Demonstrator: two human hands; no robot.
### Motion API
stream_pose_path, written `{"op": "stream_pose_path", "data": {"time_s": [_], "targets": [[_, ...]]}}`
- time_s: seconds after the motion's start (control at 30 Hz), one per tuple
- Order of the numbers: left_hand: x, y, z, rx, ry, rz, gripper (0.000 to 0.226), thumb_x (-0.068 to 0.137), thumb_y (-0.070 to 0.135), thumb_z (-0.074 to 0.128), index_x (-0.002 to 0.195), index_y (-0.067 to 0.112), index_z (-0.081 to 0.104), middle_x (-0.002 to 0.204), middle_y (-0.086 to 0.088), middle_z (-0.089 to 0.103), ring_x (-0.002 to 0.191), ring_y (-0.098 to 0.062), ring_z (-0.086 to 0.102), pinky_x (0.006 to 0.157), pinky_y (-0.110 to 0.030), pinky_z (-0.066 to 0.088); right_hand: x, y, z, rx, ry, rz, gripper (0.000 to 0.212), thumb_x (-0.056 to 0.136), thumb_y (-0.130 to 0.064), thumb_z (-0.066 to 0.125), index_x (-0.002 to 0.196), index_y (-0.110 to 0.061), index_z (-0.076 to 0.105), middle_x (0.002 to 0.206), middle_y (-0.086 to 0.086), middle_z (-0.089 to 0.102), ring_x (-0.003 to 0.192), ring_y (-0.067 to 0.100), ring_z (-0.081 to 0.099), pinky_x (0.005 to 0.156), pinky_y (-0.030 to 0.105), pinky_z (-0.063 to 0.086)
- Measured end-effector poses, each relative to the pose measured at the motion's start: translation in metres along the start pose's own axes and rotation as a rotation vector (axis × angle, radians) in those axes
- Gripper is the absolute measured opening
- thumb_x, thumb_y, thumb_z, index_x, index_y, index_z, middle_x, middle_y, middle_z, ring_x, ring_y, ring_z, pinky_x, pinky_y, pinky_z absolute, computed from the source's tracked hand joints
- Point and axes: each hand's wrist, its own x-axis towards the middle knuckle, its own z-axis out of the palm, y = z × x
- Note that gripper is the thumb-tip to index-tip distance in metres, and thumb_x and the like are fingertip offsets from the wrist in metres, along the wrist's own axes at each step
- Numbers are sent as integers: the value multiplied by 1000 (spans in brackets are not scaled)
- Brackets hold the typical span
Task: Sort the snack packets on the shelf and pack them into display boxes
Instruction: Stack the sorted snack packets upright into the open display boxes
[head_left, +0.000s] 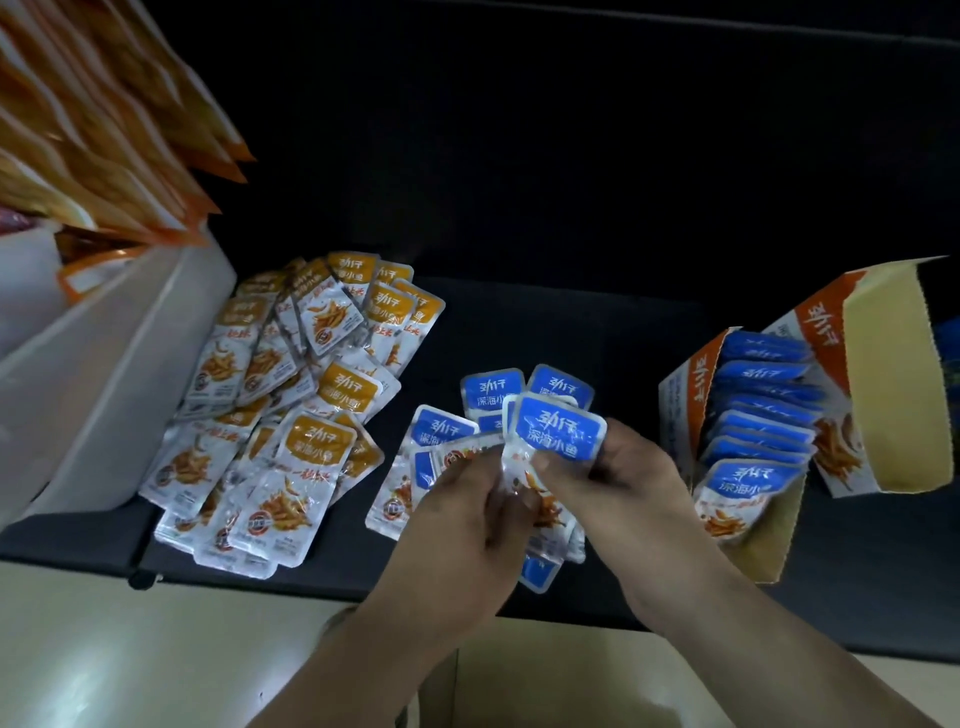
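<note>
Head view. Pinched between left hand (467, 514) and right hand (618, 478), fingers of both curled on it: a thin stack of blue-topped packets (561, 428), front one printed 劲仔 above 深海小鱼. Beneath and just behind, on the dark shelf (545, 322), more loose blue packets (485, 387) with the same lettering. Further left, a heap of orange-topped packets (291, 405), again marked 劲仔 and 深海小鱼, touching a white box (119, 374). At right, tilted and open, a display box (680, 415) with 劲仔 in white on orange, filled with a row of blue packets (761, 374) standing on edge. Top left, blurred orange pouches (104, 130), print unreadable.
</note>
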Motion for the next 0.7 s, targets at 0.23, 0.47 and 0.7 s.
{"op": "stream_pose_path", "data": {"time_s": [0.23, 0.47, 0.7], "targets": [[20, -40, -15, 511, 120, 74, 61, 80, 37, 80, 137, 27, 60, 133, 5, 59, 114, -22, 50, 90, -39, 51, -4, 10, -20, -185, 157, 22, 14, 96, -17, 64, 98, -30, 69, 85, 5, 74, 79, 30, 72, 68, 47, 61], [32, -33, -7, 427, 257, 32, 54, 82, 29, 82, 131, 24, 62, 114, 0, 54, 108, -19, 43, 85, -35, 42, -15, 40, -12, -226, 72, 73, 14, 92, -23, 72, 101, -33, 69, 89, -9, 71, 73, 4, 67, 57, 22, 53], [12, -23, -28, -66, 326, -213, 7, 99, 26, 68, 100, 19, 65, 70, 8, 65, 59, -1, 63, 47, -12, 42, -10, 43, -9, -384, 101, -28, 24, 94, -27, 70, 110, -40, 56, 97, -16, 69, 76, 1, 67, 57, 20, 48]]}}
